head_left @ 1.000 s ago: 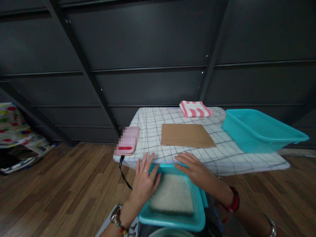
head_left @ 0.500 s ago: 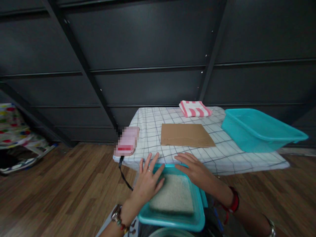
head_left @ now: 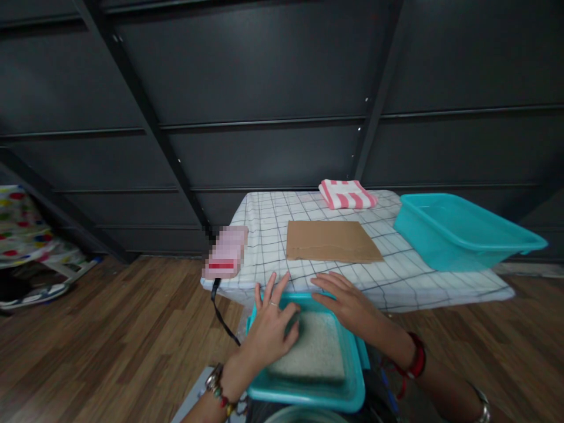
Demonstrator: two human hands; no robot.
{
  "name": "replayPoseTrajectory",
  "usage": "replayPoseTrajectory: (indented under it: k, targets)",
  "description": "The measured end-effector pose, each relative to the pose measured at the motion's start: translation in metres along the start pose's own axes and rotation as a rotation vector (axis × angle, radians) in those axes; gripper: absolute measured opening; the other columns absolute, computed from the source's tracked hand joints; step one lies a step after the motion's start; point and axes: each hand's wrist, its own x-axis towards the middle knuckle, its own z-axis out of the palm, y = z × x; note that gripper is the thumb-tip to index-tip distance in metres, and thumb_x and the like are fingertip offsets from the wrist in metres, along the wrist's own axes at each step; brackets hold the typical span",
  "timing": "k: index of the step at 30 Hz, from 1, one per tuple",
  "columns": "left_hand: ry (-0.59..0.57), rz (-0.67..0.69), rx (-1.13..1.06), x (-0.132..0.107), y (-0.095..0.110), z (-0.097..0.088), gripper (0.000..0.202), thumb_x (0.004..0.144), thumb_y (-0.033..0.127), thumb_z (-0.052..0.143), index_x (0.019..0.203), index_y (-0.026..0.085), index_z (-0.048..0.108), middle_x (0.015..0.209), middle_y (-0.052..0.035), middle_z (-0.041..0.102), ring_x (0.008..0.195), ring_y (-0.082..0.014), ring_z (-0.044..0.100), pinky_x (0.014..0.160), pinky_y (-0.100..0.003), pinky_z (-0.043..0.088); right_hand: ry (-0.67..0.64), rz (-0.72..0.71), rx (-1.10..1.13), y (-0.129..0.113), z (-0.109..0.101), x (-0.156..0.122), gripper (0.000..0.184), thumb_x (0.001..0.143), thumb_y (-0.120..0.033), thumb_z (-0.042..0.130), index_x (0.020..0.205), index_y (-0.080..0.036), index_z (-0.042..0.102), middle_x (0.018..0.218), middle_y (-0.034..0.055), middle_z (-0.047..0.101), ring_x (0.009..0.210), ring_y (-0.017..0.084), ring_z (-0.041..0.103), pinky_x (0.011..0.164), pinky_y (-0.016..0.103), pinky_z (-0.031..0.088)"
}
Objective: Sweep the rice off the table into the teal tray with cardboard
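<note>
A teal plastic tray (head_left: 352, 392) sits low in front of me, at the near edge of the cloth-covered table. Inside it lies a pale, grainy, block-shaped mass (head_left: 315, 346); its exact kind cannot be made out. Over the tray's left side is my left hand (head_left: 269, 329), its index finger and thumb bent toward each other with a gap, the other fingers stretched out. Nothing shows between them. Above the far right corner of the tray, my right hand (head_left: 346, 301) has its fingers extended and visibly holds nothing. Whether either hand touches the rim is unclear.
On the checked tablecloth (head_left: 268, 214) lie a flat piece of cardboard (head_left: 332, 241) and a folded pink-and-white striped cloth (head_left: 348, 195). A large teal basin (head_left: 458, 235) stands at the right. A blurred pink item (head_left: 227, 251) lies at the left corner, with a black strap hanging down.
My left index finger has bent in toward the thumb, and that hand has shifted slightly to the right. The right hand has stayed in nearly the same place.
</note>
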Motion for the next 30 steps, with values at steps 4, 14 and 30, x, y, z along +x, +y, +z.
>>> replayPoseTrajectory:
  k: [4,14,30]
  targets:
    - [0.093,0.010,0.040,-0.002,-0.001,-0.002,0.016,0.084,0.015,0.046,0.074,0.017,0.059,0.142,-0.0178,0.036,0.135,-0.0413,0.022,0.094,-0.074,0.024,0.003,-0.005,-0.016,0.000,-0.002,0.001,0.017,0.087,-0.011,0.049,0.093,-0.016,0.063,0.107,0.0100,0.063,0.106,0.024,0.054,0.090,0.043,0.049]
    - [0.237,-0.377,0.359,-0.040,-0.021,-0.011,0.022,0.084,0.019,0.052,0.103,0.014,0.061,0.137,-0.0271,0.041,0.134,-0.0432,0.026,0.092,-0.070,0.033,-0.009,0.005,-0.110,-0.004,-0.006,0.002,0.022,0.089,-0.011,0.044,0.099,-0.016,0.063,0.107,0.0096,0.065,0.107,0.024,0.057,0.092,0.043,0.049]
    - [0.192,-0.212,0.364,-0.031,-0.009,-0.059,0.026,0.080,0.015,0.048,0.099,0.018,0.065,0.151,-0.0147,0.023,0.137,-0.0427,0.017,0.097,-0.068,0.033,-0.300,0.124,0.229,0.004,-0.056,0.011,0.041,0.089,-0.010,0.042,0.127,-0.019,0.051,0.124,0.0073,0.060,0.117,0.019,0.053,0.106,0.043,0.037]
